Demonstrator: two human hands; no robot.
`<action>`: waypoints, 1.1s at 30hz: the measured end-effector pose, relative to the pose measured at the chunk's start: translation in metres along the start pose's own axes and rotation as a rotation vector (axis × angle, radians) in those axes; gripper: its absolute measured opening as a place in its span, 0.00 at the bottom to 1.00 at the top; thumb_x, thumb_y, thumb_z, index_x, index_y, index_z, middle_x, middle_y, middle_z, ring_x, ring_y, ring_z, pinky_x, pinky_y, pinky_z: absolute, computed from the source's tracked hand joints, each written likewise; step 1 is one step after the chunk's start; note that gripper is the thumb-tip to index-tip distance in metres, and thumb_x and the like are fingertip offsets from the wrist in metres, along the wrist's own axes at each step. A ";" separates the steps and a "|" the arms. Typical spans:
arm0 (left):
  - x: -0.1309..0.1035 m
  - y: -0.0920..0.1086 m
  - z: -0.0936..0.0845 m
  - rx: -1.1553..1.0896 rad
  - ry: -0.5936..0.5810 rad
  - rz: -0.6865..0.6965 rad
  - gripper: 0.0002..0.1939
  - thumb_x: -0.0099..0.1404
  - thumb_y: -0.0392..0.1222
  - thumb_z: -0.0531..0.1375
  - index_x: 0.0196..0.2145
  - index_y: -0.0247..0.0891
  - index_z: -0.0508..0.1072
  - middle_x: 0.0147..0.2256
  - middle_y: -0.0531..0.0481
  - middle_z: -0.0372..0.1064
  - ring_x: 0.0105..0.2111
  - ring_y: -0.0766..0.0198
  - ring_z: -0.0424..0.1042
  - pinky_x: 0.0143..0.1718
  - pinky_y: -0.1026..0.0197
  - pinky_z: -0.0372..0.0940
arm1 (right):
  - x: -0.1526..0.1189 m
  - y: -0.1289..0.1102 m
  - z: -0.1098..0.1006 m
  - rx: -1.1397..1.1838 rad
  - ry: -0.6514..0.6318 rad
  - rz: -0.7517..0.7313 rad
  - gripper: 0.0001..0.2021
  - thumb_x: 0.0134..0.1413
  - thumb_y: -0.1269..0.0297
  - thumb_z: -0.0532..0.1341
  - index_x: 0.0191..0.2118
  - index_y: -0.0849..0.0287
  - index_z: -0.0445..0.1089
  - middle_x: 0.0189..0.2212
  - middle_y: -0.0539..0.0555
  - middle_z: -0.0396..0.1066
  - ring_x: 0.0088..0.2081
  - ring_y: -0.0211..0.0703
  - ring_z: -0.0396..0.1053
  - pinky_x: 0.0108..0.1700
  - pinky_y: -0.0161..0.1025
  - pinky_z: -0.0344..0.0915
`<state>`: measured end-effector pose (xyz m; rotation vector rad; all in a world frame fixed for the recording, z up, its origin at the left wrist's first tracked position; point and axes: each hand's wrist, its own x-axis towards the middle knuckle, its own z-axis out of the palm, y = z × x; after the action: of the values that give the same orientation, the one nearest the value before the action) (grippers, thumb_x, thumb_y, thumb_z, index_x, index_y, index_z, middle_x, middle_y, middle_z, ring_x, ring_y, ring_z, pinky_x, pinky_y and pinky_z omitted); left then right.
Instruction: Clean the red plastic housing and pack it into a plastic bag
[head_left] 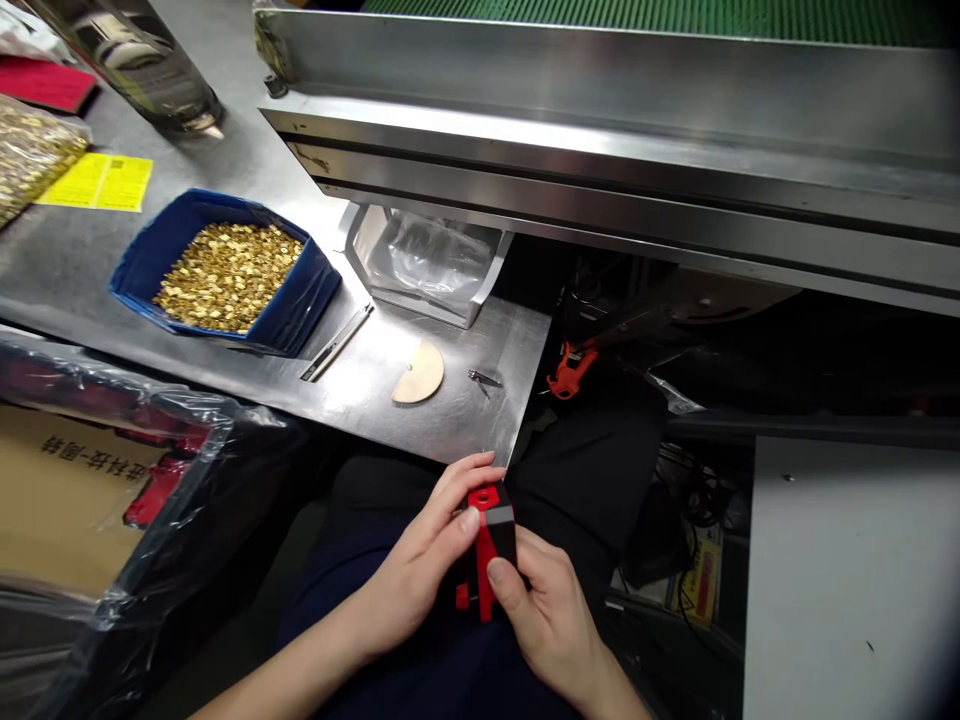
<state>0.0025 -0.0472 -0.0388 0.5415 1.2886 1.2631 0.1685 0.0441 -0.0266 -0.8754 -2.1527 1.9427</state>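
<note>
Bare forearms [300,660] are seen closest, angled inward over a dark-clothed lap [360,560]. Between the fingers, a red-and-black device [484,560] is held just off the near corner of the metal tabletop [465,345]; whether the lap is touched cannot be told. Fingers of the left hand [427,545] are laid across its far end, thumb set at the red top. By the right hand [555,605] its right side is gripped, thumb pressed to the red face, other fingertips mostly hidden. Both sets of fingers are closed around the device.

Just beyond the fingers, a small silvery tool [484,380] is seen on the tabletop; left of it, a pale disc [421,375] with a section missing. Farther left, a slim pen-like tool [337,343] is laid aslant beside a blue bin [300,310], in which small gold pieces [229,275] are heaped. Beyond the disc, clear plastic [431,250] is contained in a pale tray [484,290], partly hidden by a metal frame [600,110]. Beyond the fingers, slightly right, an orange tool [571,372] is noted. Well left of the fingers, red parts [157,490] are held in a plastic-lined carton [60,530].
</note>
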 end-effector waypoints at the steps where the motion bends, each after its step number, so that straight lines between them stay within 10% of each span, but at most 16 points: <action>1: 0.000 0.000 0.001 0.013 -0.013 0.021 0.20 0.77 0.53 0.54 0.63 0.53 0.71 0.71 0.53 0.54 0.72 0.49 0.47 0.72 0.50 0.44 | 0.001 -0.001 0.000 0.010 0.000 0.005 0.14 0.73 0.58 0.54 0.38 0.56 0.73 0.36 0.52 0.73 0.36 0.42 0.71 0.40 0.36 0.64; 8: 0.011 0.005 0.008 -0.117 0.054 -0.047 0.18 0.76 0.47 0.54 0.49 0.45 0.83 0.62 0.48 0.70 0.65 0.45 0.62 0.66 0.50 0.56 | -0.001 0.001 0.004 -0.004 -0.005 0.030 0.15 0.73 0.57 0.54 0.37 0.57 0.73 0.34 0.52 0.71 0.36 0.42 0.70 0.39 0.37 0.62; 14: 0.010 -0.002 0.007 -0.207 0.061 -0.290 0.28 0.77 0.61 0.50 0.64 0.47 0.72 0.51 0.43 0.78 0.54 0.42 0.73 0.62 0.39 0.61 | 0.002 0.003 0.008 0.236 0.135 0.224 0.22 0.73 0.51 0.54 0.32 0.59 0.73 0.27 0.51 0.70 0.30 0.40 0.67 0.34 0.35 0.63; 22: -0.006 -0.009 0.003 0.096 -0.109 -0.048 0.63 0.54 0.51 0.78 0.75 0.56 0.44 0.76 0.46 0.37 0.73 0.35 0.42 0.71 0.35 0.47 | 0.003 0.014 0.011 0.577 0.378 0.431 0.20 0.65 0.45 0.63 0.38 0.59 0.79 0.28 0.51 0.73 0.31 0.40 0.67 0.34 0.35 0.66; 33: -0.008 -0.009 -0.008 0.390 -0.045 0.189 0.61 0.52 0.54 0.78 0.74 0.58 0.48 0.73 0.48 0.50 0.71 0.42 0.53 0.73 0.42 0.50 | 0.008 0.013 -0.011 1.174 0.406 0.572 0.18 0.53 0.48 0.73 0.39 0.59 0.81 0.36 0.56 0.82 0.44 0.54 0.79 0.50 0.49 0.73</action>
<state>-0.0002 -0.0596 -0.0457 0.9822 1.4818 1.1468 0.1712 0.0579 -0.0397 -1.4276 -0.3312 2.3995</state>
